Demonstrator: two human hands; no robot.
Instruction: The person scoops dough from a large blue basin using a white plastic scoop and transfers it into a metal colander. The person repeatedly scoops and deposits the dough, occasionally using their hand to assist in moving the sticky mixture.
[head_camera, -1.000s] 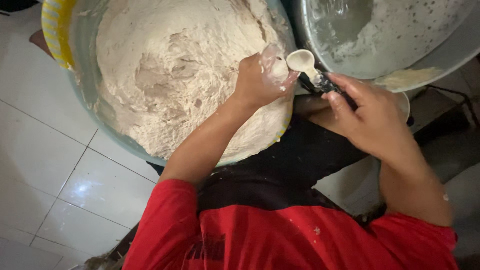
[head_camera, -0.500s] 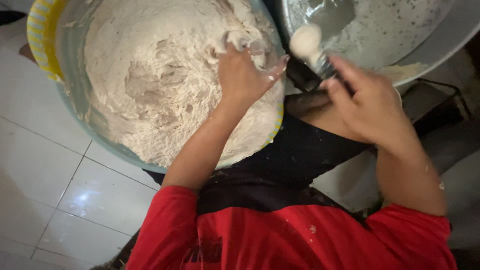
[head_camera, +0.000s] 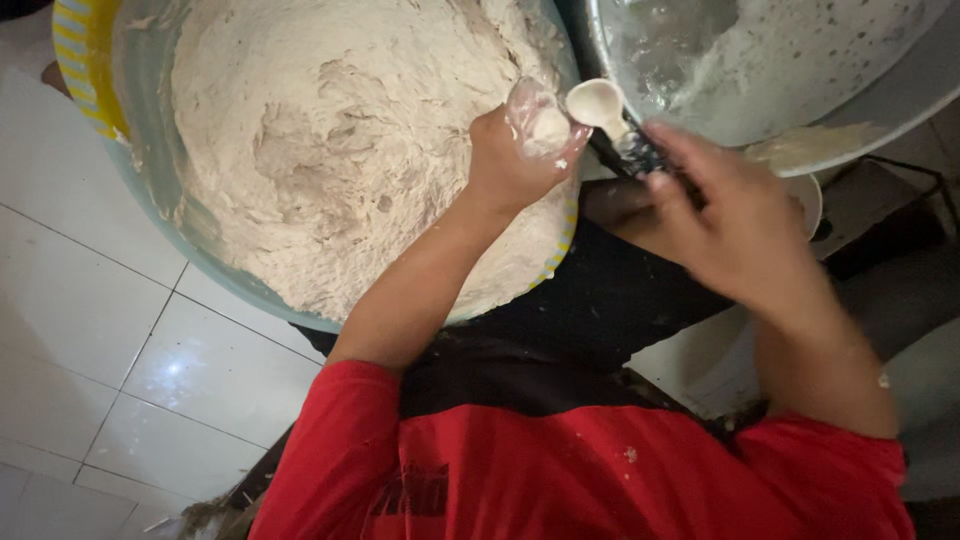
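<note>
The person's left hand (head_camera: 520, 155) was curled into a loose fist at the near right edge of a big mound of pale, sticky dough (head_camera: 340, 150). Its fingers were closed around a small lump of dough (head_camera: 545, 125), which bulged out at the top of the fist, between thumb and forefinger. The hand was smeared with dough and rested against the mound.

The dough mound filled a wide basin (head_camera: 150, 190) with a pale bluish wall and a yellow striped rim, which lay to the left of and beyond the left hand and stood on a white tiled floor (head_camera: 120, 340).

The right hand (head_camera: 740, 225) was just to the right of the left hand and slightly blurred. Its fingers were closed on the dark handle of a spoon (head_camera: 597, 103), though how tight the grip was could not be told. The spoon's rounded bowl, coated white, sat right beside the small lump, touching it or nearly so.

Beyond the right hand stood a large metal bowl (head_camera: 790, 70), its inside streaked with thin whitish batter. Under the right hand the edge of a small white dish (head_camera: 808, 200) showed. The person wore a red shirt (head_camera: 560, 470) with flecks of dough on it.
</note>
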